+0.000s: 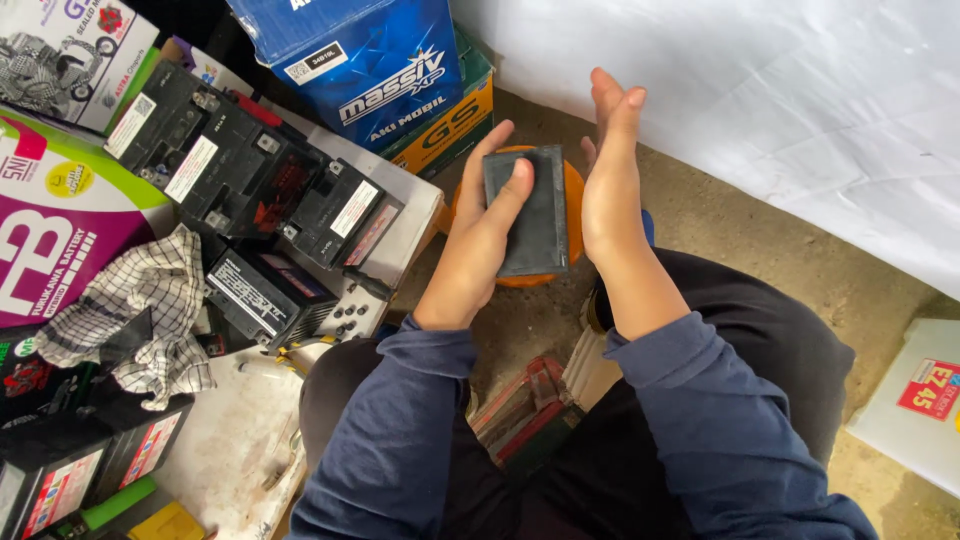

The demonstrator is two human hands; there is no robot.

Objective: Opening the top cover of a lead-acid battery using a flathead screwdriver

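My left hand (480, 230) grasps a flat dark-grey rectangular plastic block (527, 208), thumb pressed across its face, fingers behind it. The block sits above an orange round stool top (573, 200). My right hand (610, 170) is released, fingers straight, edge-on just beside the block. Black batteries (235, 165) and a checked cloth (150, 300) lie left.

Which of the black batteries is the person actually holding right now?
The flat dark battery gripped in the left hand; the other batteries sit untouched on the bench.
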